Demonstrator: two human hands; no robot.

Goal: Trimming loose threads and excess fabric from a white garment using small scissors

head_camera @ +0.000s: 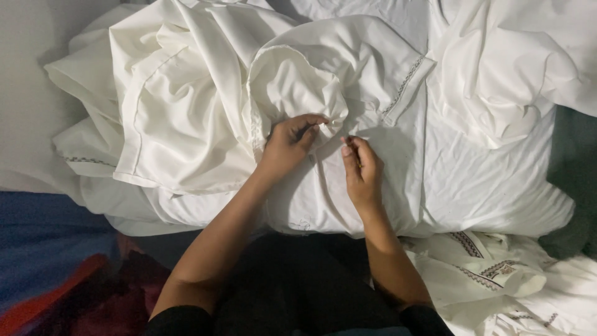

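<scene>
While you sat over the pile in the head view, your left hand [287, 144] pinched a gathered bunch of the white garment [348, 93] between thumb and fingertips, with the fingers [309, 119] curled tight together on the cloth, not spread. Your right hand [360, 167] sat just beside it, its fingertips pressed together at the top as if nipping something very small, a thread end or needle maybe; I could not tell what, too small to see. The two hands were near but not touching.

The garment lay spread in front of you, its puffed, gathered part directly above your left hand, and a dark stitched trim band [404, 84] ran diagonally to the upper right. A second embroidered white piece [485, 261] lay at your lower right, apart from both hands. More rumpled white cloth [161, 106] was heaped on the left. A blue and red blanket [43, 261] showed at the lower left, and your dark lap [298, 286] was below the work.

To do that step well, by my judgement, you needed to hold the left pinch firm so the gathers did not slip, keep the cloth taut between both hands, and work the right fingertips close to the pinch. Light was dim, so bringing the spot nearer would have helped.
</scene>
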